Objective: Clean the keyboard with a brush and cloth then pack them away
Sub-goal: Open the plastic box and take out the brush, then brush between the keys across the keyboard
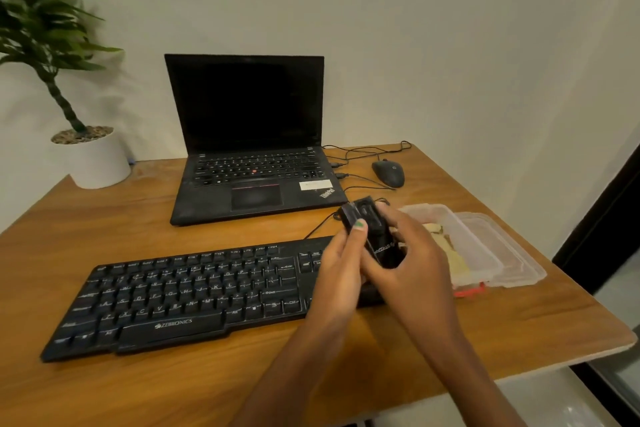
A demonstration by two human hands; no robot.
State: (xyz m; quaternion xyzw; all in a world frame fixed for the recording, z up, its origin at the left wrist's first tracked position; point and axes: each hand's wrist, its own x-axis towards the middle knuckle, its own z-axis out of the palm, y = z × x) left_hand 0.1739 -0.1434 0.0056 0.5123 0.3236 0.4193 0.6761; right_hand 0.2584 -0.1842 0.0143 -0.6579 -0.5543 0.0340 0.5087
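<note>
A black keyboard [180, 298] lies across the wooden table [138, 218] in front of me. Both hands hold a black brush tool [372, 229] above the keyboard's right end. My right hand [412, 263] grips its lower body. My left hand [341, 270] pinches the upper part, thumb on the top cap. A yellowish cloth [446, 246] lies in a clear plastic container [460, 239] just right of my hands; my right hand hides part of it.
An open black laptop [252, 149] stands behind the keyboard, with a wired mouse [388, 173] and cables to its right. The container's lid [512, 253] lies beside it near the table's right edge. A potted plant [90, 156] stands at back left.
</note>
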